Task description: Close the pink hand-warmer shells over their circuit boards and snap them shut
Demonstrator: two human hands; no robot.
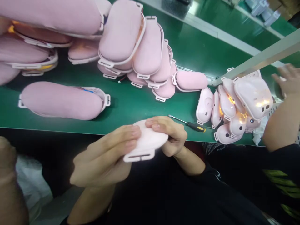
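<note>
Between my two hands, above the bench's front edge, is a pale pink oval plastic casing point(150, 140) with a slotted strap loop at its near end. My left hand point(105, 156) is closed on its left side, fingers lying over the top. On the far right side, my right hand point(171, 134) grips it with the fingertips on the upper face. The casing is tilted, and its underside is hidden. Just beyond my right hand a screwdriver point(187, 122) with a black and yellow handle lies on the green bench. Left of it rests a long pink casing point(62, 100), partly open with wires showing.
Several pink casings point(120, 34) are stacked along the back of the green bench point(138, 106). More casings point(253, 93), some with orange lights, pile up at the right beside a metal post point(262, 53). A co-worker's arm point(286, 115) reaches in there; another person's arm point(9, 184) shows at left.
</note>
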